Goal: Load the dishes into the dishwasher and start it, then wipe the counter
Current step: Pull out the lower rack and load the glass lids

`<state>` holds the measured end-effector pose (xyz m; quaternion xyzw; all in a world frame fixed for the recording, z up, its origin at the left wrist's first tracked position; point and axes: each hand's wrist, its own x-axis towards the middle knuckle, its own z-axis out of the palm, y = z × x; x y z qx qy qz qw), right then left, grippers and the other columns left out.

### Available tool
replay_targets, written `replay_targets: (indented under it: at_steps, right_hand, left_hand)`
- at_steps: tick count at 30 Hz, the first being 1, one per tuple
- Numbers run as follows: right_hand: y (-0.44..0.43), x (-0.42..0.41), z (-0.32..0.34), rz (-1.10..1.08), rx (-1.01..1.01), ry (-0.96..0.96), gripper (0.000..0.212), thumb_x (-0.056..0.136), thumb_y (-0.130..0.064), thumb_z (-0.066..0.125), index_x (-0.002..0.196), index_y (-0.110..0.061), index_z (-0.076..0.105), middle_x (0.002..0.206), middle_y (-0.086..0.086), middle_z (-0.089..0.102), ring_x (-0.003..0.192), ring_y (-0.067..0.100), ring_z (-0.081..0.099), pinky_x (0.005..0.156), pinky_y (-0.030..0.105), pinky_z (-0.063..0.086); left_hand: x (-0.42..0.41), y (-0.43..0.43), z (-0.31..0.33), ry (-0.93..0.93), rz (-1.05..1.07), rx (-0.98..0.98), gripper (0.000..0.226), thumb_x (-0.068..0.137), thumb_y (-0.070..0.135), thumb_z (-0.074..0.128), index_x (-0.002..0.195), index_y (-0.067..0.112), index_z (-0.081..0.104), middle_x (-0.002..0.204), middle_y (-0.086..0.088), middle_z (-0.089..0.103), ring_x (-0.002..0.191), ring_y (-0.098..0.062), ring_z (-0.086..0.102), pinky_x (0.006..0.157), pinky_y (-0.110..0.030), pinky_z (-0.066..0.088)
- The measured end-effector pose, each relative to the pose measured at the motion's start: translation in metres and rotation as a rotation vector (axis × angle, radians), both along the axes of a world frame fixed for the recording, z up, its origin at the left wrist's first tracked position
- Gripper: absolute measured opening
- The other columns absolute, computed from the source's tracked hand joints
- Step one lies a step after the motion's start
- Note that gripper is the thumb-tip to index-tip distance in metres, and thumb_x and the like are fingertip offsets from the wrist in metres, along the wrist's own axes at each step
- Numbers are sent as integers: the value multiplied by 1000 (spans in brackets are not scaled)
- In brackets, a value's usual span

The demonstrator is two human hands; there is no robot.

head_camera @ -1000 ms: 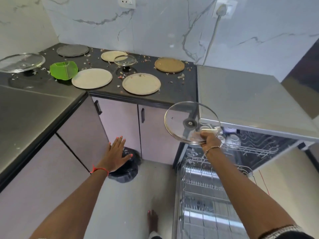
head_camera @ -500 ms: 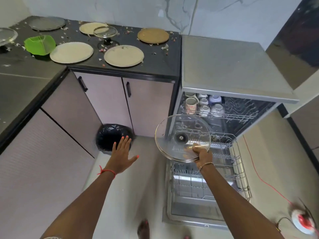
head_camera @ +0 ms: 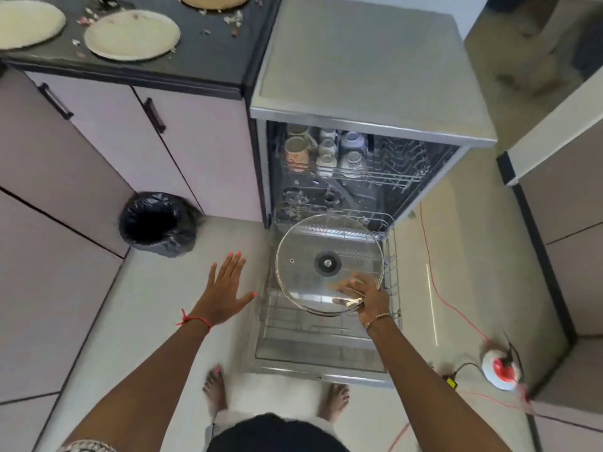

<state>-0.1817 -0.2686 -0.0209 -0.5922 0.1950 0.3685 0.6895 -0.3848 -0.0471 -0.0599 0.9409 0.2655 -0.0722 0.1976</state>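
Note:
My right hand [head_camera: 370, 296] grips a round glass lid [head_camera: 326, 256] by its near rim, knob side away from me, and holds it over the pulled-out lower rack [head_camera: 393, 272] of the open dishwasher [head_camera: 359, 70]. Several mugs and cups [head_camera: 297, 151] stand in the upper rack. My left hand [head_camera: 225, 288] hovers with spread straight fingers above the floor, left of the rack, touching nothing. Cream plates [head_camera: 132, 34] lie on the dark counter [head_camera: 212, 60] among scattered crumbs.
A bin lined with a black bag [head_camera: 158, 223] stands on the floor by the cabinets. A red cable [head_camera: 437, 288] runs along the floor to a white-and-red device [head_camera: 499, 370] at right. My bare feet [head_camera: 215, 389] stand before the lowered door.
My right hand has carried the lid down from beside the dishwasher top to over the lower rack. My view has tilted downward. My left hand stayed spread open at the left.

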Motion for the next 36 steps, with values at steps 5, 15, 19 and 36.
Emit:
replay_targets:
  at_steps: [5, 15, 19, 36]
  right_hand:
    - [-65, 45, -14, -31, -110, -22, 21, 75, 17, 54, 83, -2, 62, 51, 3, 65, 46, 20, 65, 49, 37, 57]
    - [-107, 111, -71, 41, -446, -121, 29, 82, 11, 46, 81, -13, 62, 61, 8, 60, 51, 23, 62, 48, 35, 49]
    - [-117, 132, -130, 141, -696, -364, 18, 72, -9, 52, 80, -12, 68, 70, 16, 65, 67, 37, 65, 62, 56, 54]
    - [-113, 165, -213, 423, -1094, -527, 28, 91, -11, 49, 112, 4, 58, 113, 22, 59, 108, 32, 49, 85, 34, 39]
  left_hand:
    - [39, -66, -24, 7, -21, -63, 105, 71, 80, 9, 149, 10, 7, 157, -2, -3, 142, -12, -12, 114, -38, -11]
    - [98, -134, -95, 128, -202, -115, 79, 86, 56, 31, 145, 2, 28, 154, -12, 19, 144, -24, 9, 114, -53, 14]
    - [126, -150, -144, 266, -292, -88, 72, 85, 49, 35, 135, -2, 43, 143, -18, 42, 136, -27, 26, 101, -57, 32]
    - [153, -192, -277, 367, -401, -183, 56, 102, 21, 31, 149, 8, 4, 157, -9, -5, 146, -24, -2, 118, -41, 3]
